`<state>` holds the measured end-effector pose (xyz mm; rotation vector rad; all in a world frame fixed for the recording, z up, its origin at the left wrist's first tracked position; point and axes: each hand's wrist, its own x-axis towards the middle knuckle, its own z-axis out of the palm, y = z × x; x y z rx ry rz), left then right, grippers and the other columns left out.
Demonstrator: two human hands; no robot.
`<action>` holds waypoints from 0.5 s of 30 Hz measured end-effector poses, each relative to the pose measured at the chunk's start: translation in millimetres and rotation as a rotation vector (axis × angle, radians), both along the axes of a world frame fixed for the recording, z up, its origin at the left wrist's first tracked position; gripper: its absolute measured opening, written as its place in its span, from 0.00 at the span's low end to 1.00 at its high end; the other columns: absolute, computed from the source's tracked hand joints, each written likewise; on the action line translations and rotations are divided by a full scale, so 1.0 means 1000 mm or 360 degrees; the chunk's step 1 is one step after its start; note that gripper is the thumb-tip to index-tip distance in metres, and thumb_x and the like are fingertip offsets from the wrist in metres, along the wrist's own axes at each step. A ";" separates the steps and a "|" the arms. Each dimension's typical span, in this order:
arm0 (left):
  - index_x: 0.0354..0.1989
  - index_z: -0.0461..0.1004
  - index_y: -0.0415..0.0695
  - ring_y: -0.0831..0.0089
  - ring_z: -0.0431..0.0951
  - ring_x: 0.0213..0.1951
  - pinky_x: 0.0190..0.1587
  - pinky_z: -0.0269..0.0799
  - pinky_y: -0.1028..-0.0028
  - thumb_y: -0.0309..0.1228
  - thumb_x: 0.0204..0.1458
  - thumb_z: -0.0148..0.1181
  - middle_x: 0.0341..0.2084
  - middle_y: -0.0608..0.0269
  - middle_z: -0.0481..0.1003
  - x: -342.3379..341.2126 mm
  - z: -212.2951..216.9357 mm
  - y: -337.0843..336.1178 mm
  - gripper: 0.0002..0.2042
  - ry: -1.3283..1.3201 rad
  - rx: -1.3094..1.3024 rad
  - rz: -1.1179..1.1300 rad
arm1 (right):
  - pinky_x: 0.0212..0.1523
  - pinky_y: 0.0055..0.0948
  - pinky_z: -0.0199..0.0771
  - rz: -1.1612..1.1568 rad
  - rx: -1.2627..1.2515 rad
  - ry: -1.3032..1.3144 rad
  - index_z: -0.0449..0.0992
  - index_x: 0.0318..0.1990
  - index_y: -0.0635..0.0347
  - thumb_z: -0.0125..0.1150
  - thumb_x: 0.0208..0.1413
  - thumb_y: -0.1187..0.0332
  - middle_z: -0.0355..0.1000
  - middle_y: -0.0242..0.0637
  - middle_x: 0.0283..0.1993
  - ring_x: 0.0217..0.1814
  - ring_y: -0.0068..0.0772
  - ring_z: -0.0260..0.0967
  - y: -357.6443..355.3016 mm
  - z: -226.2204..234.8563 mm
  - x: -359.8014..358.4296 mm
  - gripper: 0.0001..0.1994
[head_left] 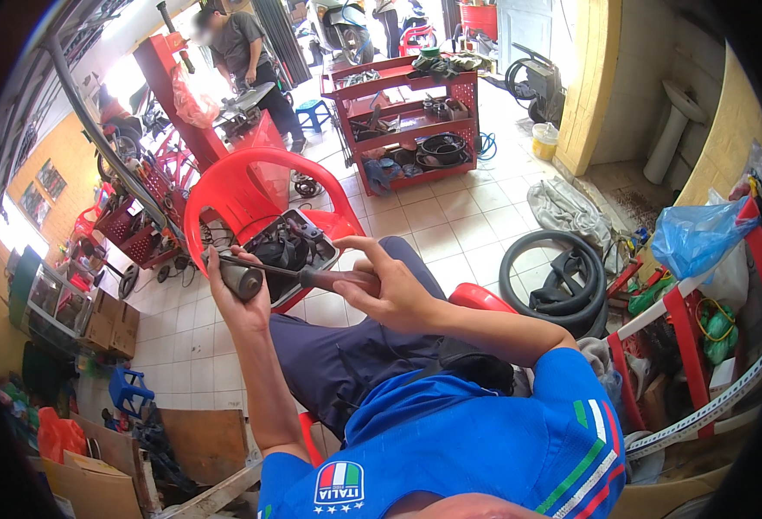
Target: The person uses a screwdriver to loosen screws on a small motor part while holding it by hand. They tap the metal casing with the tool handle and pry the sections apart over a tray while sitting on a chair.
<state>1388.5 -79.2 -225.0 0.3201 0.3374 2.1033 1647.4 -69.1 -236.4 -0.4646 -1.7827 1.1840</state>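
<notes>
Our left hand (236,298) clutches a small grey cylinder (243,281); our right hand (390,290) grips a screwdriver (312,277) by its dark red handle. Its shaft runs level, leftward, tip meeting the cylinder beside our left fingers. Just beyond, a tray (325,251) on the red chair (243,186) holds dark engine parts.

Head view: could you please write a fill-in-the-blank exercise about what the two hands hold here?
1. The right hand grips the handle of a ____.
2. The left hand holds a small grey ____ part.
3. The tool's tip touches the grey part in the ____ hand.
4. Behind the hands stands a ____ plastic chair.

Missing words: screwdriver; cylindrical; left; red
</notes>
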 end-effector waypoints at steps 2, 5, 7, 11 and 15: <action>0.44 0.66 0.42 0.71 0.75 0.40 0.39 0.78 0.75 0.31 0.52 0.70 0.37 0.58 0.71 0.005 0.002 -0.001 0.18 0.0027 -0.0009 0.0038 | 0.35 0.25 0.68 -0.0055 0.0166 0.0034 0.61 0.63 0.56 0.59 0.62 0.66 0.73 0.37 0.31 0.30 0.23 0.69 0.003 -0.003 -0.001 0.24; 0.44 0.65 0.43 0.71 0.75 0.40 0.39 0.78 0.74 0.31 0.52 0.70 0.37 0.58 0.71 0.007 0.004 -0.002 0.18 0.0033 0.0000 0.0053 | 0.34 0.25 0.68 -0.0055 0.0268 0.0016 0.60 0.64 0.56 0.59 0.63 0.64 0.74 0.37 0.29 0.28 0.22 0.68 0.005 -0.006 -0.002 0.24; 0.44 0.65 0.43 0.71 0.75 0.40 0.39 0.78 0.74 0.30 0.52 0.69 0.37 0.58 0.71 0.008 0.004 -0.002 0.18 0.0015 0.0024 0.0045 | 0.32 0.26 0.67 0.0012 0.0169 -0.0079 0.60 0.64 0.56 0.58 0.64 0.63 0.72 0.35 0.26 0.26 0.22 0.67 0.006 -0.005 0.000 0.24; 0.45 0.65 0.43 0.70 0.75 0.40 0.39 0.78 0.74 0.29 0.52 0.69 0.37 0.57 0.70 0.002 0.001 -0.001 0.18 -0.0004 0.0005 0.0026 | 0.38 0.39 0.72 0.0011 -0.0029 -0.0361 0.61 0.64 0.55 0.55 0.64 0.54 0.77 0.47 0.29 0.33 0.47 0.78 0.005 0.002 0.006 0.26; 0.45 0.65 0.42 0.70 0.75 0.40 0.40 0.77 0.74 0.30 0.52 0.68 0.38 0.56 0.70 -0.001 0.001 -0.001 0.18 -0.0024 -0.0003 0.0003 | 0.39 0.39 0.72 -0.0116 0.0171 -0.0205 0.60 0.65 0.55 0.54 0.64 0.56 0.78 0.46 0.29 0.35 0.48 0.78 0.000 0.002 0.003 0.26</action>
